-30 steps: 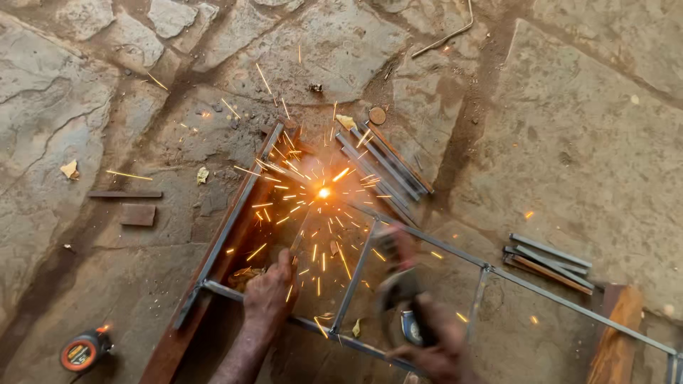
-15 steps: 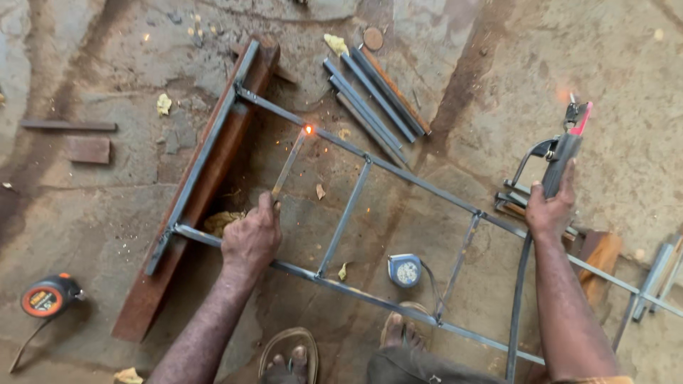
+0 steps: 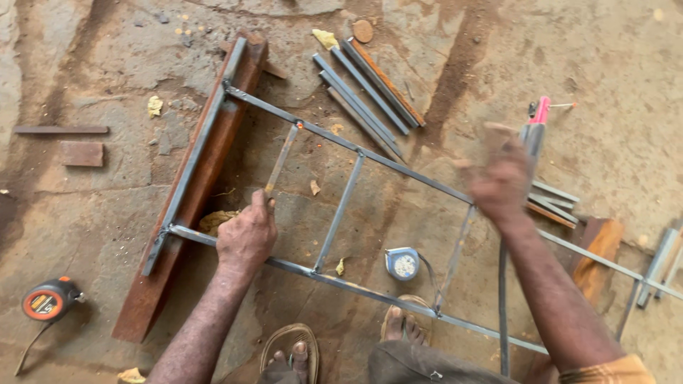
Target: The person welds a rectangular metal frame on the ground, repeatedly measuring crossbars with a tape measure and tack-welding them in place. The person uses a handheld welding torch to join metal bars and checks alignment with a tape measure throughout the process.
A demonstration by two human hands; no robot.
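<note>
On the stone floor point(image 3: 107, 213) a ladder-like steel frame point(image 3: 341, 206) lies with two rungs fixed, while the left hand point(image 3: 245, 235) pinches a loose rung point(image 3: 281, 160) at its lower end, seemingly half-joined, and the blurred right hand point(image 3: 501, 185) grips the electrode holder point(image 3: 535, 128).

A rough stone floor point(image 3: 107, 206), cracked and stained with reddish dust, carries everything. A long wooden plank point(image 3: 153, 284) lies on it at the left, with one end of a grey steel ladder frame point(image 3: 341, 210) resting on top. Loose steel bars point(image 3: 366, 89) lie beyond the frame. An orange tape measure point(image 3: 46, 302) sits at the lower left, a blue one point(image 3: 403, 263) inside the frame. Small metal strips point(image 3: 62, 130) lie far left.
</note>
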